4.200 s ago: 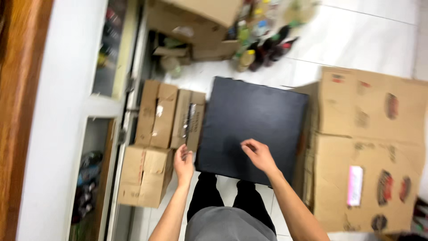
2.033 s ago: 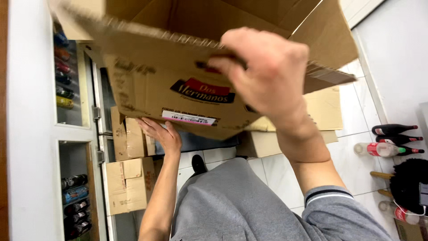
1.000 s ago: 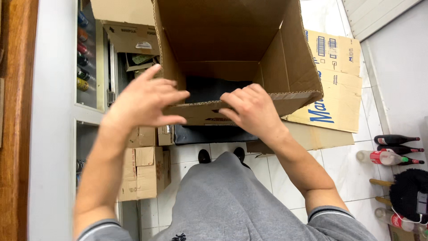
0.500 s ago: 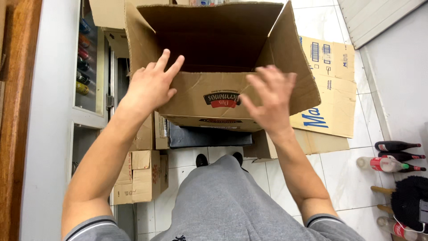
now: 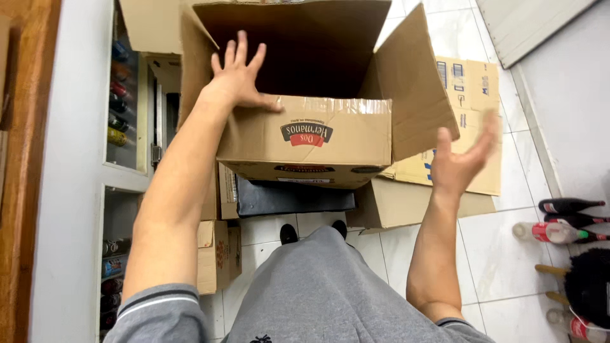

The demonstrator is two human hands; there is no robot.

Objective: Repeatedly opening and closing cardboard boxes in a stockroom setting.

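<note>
Looking down from the head camera, a big brown cardboard box [image 5: 305, 136] is up in front of the person, above their legs in grey trousers [image 5: 330, 292]. The top of the box is open and its inside looks dark. A flap sticks up on the right side of the box, and another flap stands at the left side.

The left hand [image 5: 240, 76] lies flat on the near top edge of the box, close to the near left corner. Its fingers are spread wide and point into the open box, and the thumb rests along the taped edge. It is pressing on the cardboard, not curled around it.

The right hand [image 5: 464, 159] is in the air just beside the right flap of the box. It is open, with the fingers apart, and it holds nothing. It looks blurry. It does not touch the box.

Under the box, on the white tile floor [image 5: 502, 248], sits a dark flat case [image 5: 295, 197]. More cardboard boxes [image 5: 467, 95] lie on the floor at the right, behind the open hand. A small stack of boxes [image 5: 213, 257] stands on the floor at the left, next to a white shelf unit [image 5: 73, 190] with bottles inside. Some bottles [image 5: 565, 219] lie on the floor by the right edge of the view. Two black shoes [image 5: 314, 232] peek out below the dark case.
</note>
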